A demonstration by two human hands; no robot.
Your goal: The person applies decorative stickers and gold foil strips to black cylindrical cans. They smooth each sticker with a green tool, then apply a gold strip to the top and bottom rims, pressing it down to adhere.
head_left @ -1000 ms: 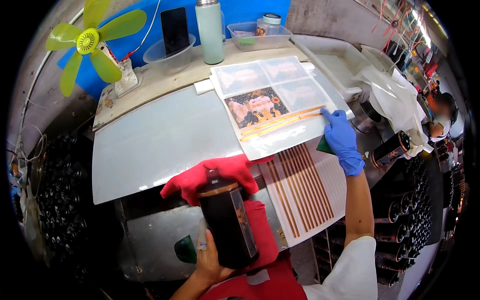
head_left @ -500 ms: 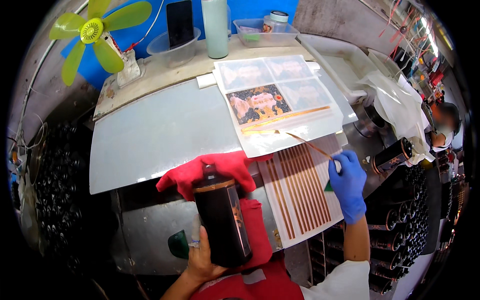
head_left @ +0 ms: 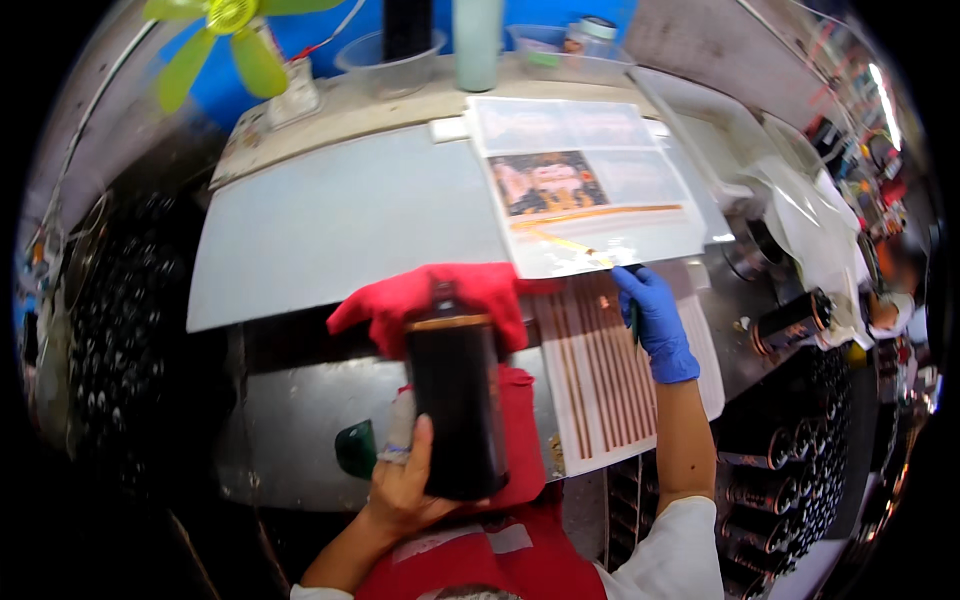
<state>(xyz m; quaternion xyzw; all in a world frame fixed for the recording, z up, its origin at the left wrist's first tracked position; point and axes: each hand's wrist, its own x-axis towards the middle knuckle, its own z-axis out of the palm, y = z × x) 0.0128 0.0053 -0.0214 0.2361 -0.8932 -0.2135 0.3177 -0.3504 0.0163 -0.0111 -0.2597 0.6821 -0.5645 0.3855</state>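
Note:
My left hand (head_left: 402, 488) is wrapped round the lower side of a black bottle (head_left: 456, 410) with a gold band near its top. A finger of that hand wears a pale cover. Red cloth (head_left: 385, 312) lies behind the bottle. In a blue glove, my right hand (head_left: 655, 318) pinches the end of a thin gold strip (head_left: 562, 241) at the front edge of a decal sheet (head_left: 655, 238). Something dark green shows partly against the gloved palm. Below the hand lies another sheet with several brown-gold strips (head_left: 598, 385).
A dark green flat piece (head_left: 355, 449) rests on the metal table left of the bottle. Behind are a yellow-green fan (head_left: 232, 15), a pale green flask (head_left: 477, 45) and plastic tubs. Another black bottle (head_left: 792, 322) lies at right, above several racked ones. A person is at the far right.
My right hand has moved up and left to the decal sheet's edge, bringing the strip's end with it. The bottle looks more upright. The whole view has shifted.

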